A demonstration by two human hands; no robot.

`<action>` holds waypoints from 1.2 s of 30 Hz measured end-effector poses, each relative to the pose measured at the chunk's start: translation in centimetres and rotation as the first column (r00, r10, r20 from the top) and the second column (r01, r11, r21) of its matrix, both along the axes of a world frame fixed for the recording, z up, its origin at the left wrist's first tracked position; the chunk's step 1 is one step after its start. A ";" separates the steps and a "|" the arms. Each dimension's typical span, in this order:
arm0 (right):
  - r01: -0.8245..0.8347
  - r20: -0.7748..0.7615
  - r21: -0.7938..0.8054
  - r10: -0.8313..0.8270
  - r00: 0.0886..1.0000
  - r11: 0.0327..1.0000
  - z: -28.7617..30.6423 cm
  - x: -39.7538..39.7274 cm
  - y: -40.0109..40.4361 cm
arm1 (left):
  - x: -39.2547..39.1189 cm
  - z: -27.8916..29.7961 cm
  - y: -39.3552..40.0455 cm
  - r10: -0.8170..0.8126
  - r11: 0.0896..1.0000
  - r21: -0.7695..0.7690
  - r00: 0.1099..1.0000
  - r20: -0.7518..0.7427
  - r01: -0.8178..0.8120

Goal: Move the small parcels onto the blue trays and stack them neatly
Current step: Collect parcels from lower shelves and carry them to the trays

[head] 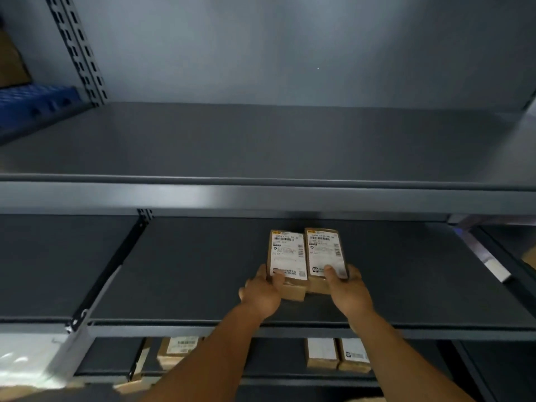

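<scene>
Two small brown cardboard parcels with white labels lie side by side on the dark middle shelf [188,271]. My left hand [262,291] grips the near end of the left parcel [287,253], thumb on its label. My right hand [346,288] grips the near end of the right parcel [324,250] the same way. The two parcels touch along their long sides. A blue tray [37,103] sits blurred at the far left on the upper shelf level.
A grey upper shelf [261,140] spans the view above, with a perforated upright post [78,50] at left. On the lower shelf are more labelled parcels, one at left [178,351] and two at right [338,355]. A pale sheet [26,358] lies at bottom left.
</scene>
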State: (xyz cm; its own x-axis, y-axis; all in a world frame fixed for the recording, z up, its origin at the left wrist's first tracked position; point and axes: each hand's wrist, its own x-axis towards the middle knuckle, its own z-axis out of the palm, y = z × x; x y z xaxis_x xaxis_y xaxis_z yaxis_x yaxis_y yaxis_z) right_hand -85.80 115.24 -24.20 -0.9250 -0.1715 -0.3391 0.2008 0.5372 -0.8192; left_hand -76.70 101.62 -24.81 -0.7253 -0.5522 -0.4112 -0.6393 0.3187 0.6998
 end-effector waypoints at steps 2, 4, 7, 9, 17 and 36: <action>0.033 -0.007 -0.054 -0.034 0.999 0.998 0.0 0.1 0.1 | 0.5 0.3 0.5 0.102 0.987 0.133 0.986 -0.129 -0.085; 0.054 -0.001 -0.089 -0.054 0.999 0.995 0.0 0.3 0.0 | 1.4 0.9 1.0 0.183 0.965 0.223 0.962 -0.204 -0.137; 0.066 0.020 -0.153 -0.064 0.998 0.986 0.3 1.4 -0.4 | 3.1 1.1 1.0 0.272 0.936 0.294 0.929 -0.251 -0.194; 0.057 0.022 -0.194 -0.054 0.998 0.979 0.7 2.3 -1.0 | 4.5 1.3 0.8 0.321 0.919 0.320 0.910 -0.263 -0.232; -0.080 -0.029 -0.340 0.075 0.997 0.937 3.8 9.5 -5.5 | 12.3 3.9 -2.0 0.478 0.856 0.372 0.825 -0.301 -0.360; -0.390 -0.112 -0.467 0.384 0.916 0.793 10.3 41.1 -15.1 | 45.5 10.1 -8.3 0.672 0.731 0.316 0.559 -0.486 -0.605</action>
